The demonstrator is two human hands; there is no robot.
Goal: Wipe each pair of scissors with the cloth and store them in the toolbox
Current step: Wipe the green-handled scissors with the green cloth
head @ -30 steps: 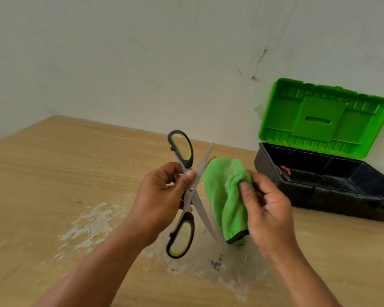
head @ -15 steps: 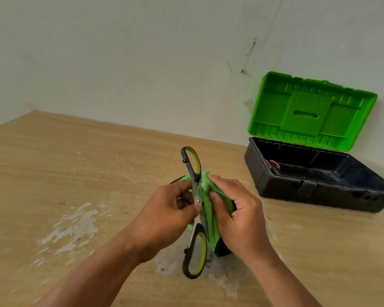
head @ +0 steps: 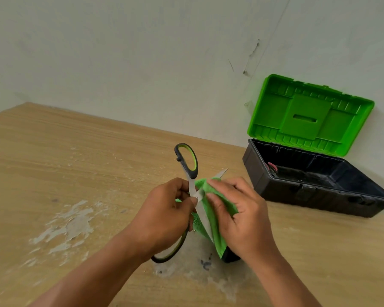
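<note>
A light wood-grain table (head: 53,151) is recorded across the lower frame, with a pale peeled patch (head: 71,224) noted at 8 o'clock. A second greyish worn patch (head: 186,270) is noted at 6 o'clock, bearing a small dark mark (head: 205,264). Behind, an off-white wall (head: 142,52) is observed, marked by dark scuffs (head: 254,48) and a thin slanting line (head: 273,38) at 1 o'clock.

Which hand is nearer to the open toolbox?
Right. The right hand, holding the cloth, is just left of the toolbox; the left hand, gripping the scissors, is farther left.
</note>
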